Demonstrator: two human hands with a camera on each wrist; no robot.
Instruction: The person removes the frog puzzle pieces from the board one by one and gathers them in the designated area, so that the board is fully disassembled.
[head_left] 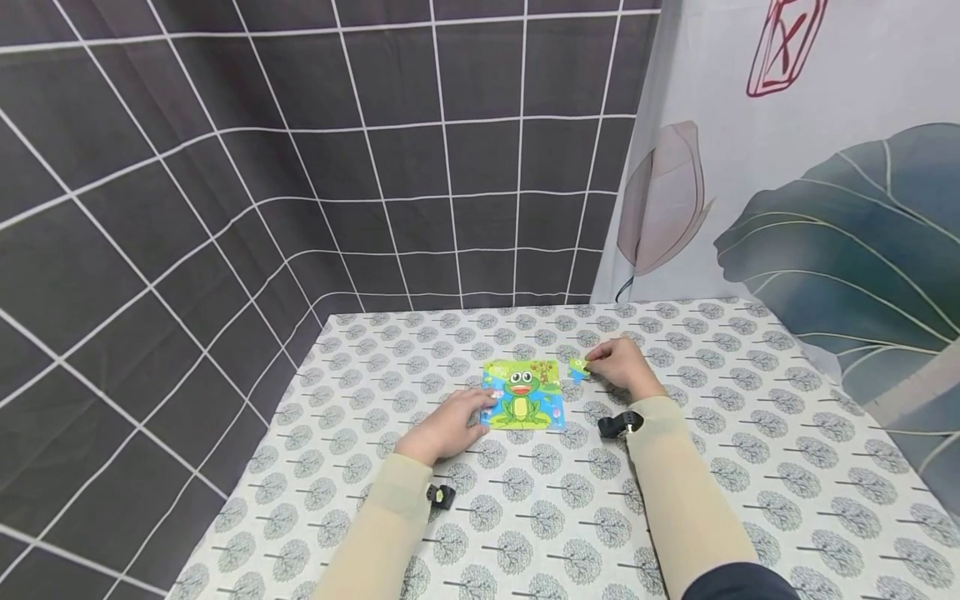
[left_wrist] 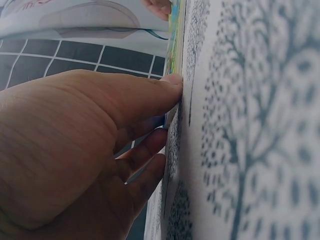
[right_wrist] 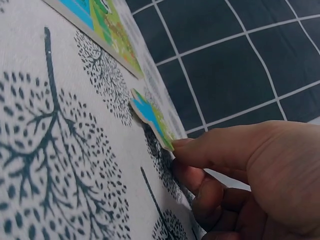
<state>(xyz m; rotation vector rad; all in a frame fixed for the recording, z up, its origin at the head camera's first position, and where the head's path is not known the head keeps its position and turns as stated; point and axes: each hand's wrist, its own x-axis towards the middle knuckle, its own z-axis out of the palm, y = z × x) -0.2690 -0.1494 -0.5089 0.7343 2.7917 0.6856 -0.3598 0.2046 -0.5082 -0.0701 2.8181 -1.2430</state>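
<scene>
"Item one, from where you stand?"

"Puzzle piece (right_wrist: 151, 118), blue and green, pale-edged; at two o'clock of the frog puzzle (head_left: 520, 407), just beside it. Probably light and stiff; printed face perhaps slick, narrow lobes likeliest to chip."

"Where to take hold?"

"By the rim, thumb against forefinger, I judge. The right hand (head_left: 621, 365) pinches its outer end that way."

"Left hand (head_left: 452, 425)?"

"At eight o'clock of the frog puzzle: fingers loosely extended, touching its nine-o'clock edge, clenched on nothing."

"Brands, labels?"

"None legible on puzzle or piece. Further out, tablecloth (head_left: 543, 546): tree print, no lettering seen. At one o'clock, pale hanging (head_left: 701, 67): red boxed mark (head_left: 785, 48), X-like strokes within, top cut off; no word readable."
</scene>
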